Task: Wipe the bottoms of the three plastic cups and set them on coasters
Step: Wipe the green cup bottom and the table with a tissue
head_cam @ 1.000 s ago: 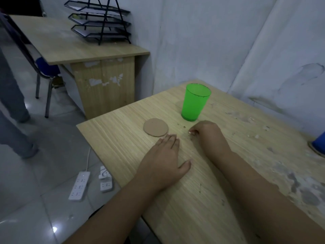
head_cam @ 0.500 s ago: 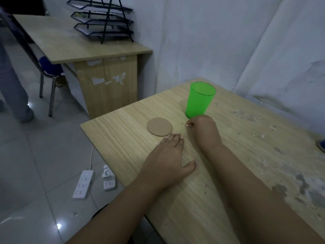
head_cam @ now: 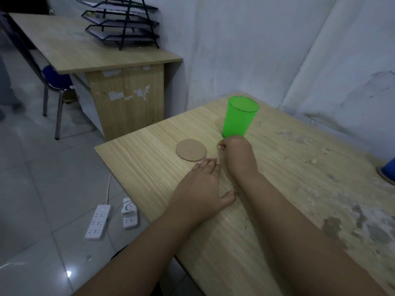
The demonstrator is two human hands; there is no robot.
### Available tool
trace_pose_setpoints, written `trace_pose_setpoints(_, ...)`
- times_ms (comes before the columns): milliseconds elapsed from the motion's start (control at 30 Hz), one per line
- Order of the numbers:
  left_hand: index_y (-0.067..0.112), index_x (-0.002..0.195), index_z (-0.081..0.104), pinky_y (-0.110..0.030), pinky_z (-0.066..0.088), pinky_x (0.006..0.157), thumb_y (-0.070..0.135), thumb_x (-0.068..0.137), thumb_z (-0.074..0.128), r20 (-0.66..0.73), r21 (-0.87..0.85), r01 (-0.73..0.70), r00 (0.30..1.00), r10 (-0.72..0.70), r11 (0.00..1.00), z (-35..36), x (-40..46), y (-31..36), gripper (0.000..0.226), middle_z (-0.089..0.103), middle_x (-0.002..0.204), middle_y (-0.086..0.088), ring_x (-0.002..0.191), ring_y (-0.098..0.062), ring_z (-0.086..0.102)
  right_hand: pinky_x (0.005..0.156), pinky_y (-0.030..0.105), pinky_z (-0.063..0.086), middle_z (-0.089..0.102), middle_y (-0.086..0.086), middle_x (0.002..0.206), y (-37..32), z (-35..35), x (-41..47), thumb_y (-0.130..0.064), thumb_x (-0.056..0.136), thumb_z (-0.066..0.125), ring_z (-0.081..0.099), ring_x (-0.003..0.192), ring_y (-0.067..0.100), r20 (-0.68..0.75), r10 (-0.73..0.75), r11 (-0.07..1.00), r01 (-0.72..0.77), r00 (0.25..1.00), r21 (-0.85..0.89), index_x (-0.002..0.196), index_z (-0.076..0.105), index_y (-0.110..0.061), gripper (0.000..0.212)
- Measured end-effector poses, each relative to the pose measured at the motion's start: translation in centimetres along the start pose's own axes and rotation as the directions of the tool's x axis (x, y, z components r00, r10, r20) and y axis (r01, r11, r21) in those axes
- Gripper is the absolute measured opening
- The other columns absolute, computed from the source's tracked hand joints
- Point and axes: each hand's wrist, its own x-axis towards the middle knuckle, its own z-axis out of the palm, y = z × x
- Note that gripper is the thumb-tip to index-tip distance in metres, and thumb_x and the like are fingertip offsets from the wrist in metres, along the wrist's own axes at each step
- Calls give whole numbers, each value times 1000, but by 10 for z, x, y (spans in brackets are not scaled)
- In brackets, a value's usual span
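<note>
A green plastic cup (head_cam: 240, 118) stands upright on the wooden table (head_cam: 149, 167), near its far end. A round brown coaster (head_cam: 191, 149) lies flat just left of the cup, with nothing on it. My right hand (head_cam: 237, 155) is at the cup's base with its fingers curled; its back hides the fingers and the cup's bottom edge. My left hand (head_cam: 203, 186) lies flat on the table, with the fingertips just short of the coaster's near edge. A blue cup (head_cam: 390, 168) shows partly at the right edge of the frame.
The table's right half is stained and flaky. A second wooden desk (head_cam: 85, 52) with a black wire paper tray (head_cam: 121, 24) stands to the left, with a blue chair (head_cam: 55, 80) beside it. Two white power strips (head_cam: 98, 221) lie on the tiled floor.
My right hand has slid forward from the bare table up to the green cup's base. The left hand stays flat in place.
</note>
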Motion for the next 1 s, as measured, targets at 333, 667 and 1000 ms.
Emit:
trace_pose_setpoints(333, 5, 146, 24, -25, 0, 116, 59, 87, 42, 10, -12, 17, 1000, -16, 1000, -3, -2, 2, 83, 20, 157, -9, 145, -15, 10, 78, 33, 43, 69, 17, 93, 13, -22, 0, -1, 81, 58, 62, 89, 29, 134, -290, 952, 270, 948, 145, 93, 72, -2, 18)
trace_pose_setpoints(667, 3, 146, 25, -26, 3, 116, 58, 87, 42, -1, -8, 13, 1000, -13, 1000, -3, -4, 1, 82, 21, 156, -10, 144, -16, 13, 81, 34, 45, 68, 16, 100, 17, -32, -26, -7, 85, 54, 60, 94, 31, 127, -84, 996, 88, 988, -31, 100, 71, -7, 23)
trace_pose_setpoints(1000, 4, 146, 25, -26, 6, 116, 58, 85, 44, -38, -27, -5, 999, 4, 1000, -1, -4, 0, 84, 25, 154, -12, 143, -18, 17, 79, 33, 46, 68, 11, 95, -3, -30, -33, -6, 81, 55, 61, 90, 27, 136, -138, 989, 131, 981, 63, 99, 72, -11, 25)
